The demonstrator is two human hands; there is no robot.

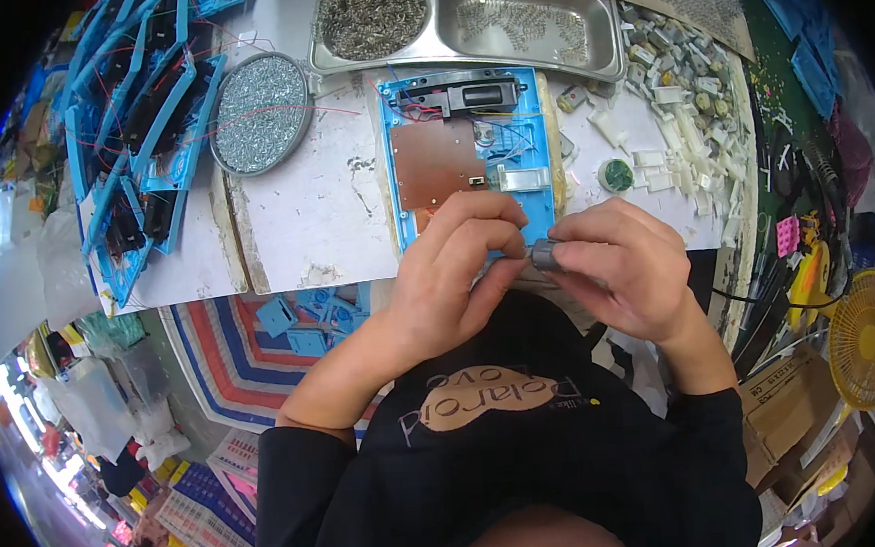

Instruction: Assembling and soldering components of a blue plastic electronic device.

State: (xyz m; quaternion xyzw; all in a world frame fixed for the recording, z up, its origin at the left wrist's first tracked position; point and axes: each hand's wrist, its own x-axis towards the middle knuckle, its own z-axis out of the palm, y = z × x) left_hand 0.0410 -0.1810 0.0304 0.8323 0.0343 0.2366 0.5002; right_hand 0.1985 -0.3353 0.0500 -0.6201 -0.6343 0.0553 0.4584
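Between thumb and fingers, my right hand (622,267) grips a small dark grey cylindrical part (545,255). My left hand (462,267) is closed in a pinch right beside that part; what its fingertips hold, if anything, is too small to make out. Just beyond both hands lies an open blue plastic casing (398,166) on the table. Inside it are a brown circuit board (438,158), a black oblong part (477,96) near the far end, thin wires and a white block (524,178) at the right. My left hand covers part of the casing's near end.
Screws fill a round dish (260,114) at the left, by stacked blue casings (153,120). A metal tray (598,38) with small metal parts stands at the back. White and grey parts (684,128) are heaped on the right, near a small green-filled round container (615,174).
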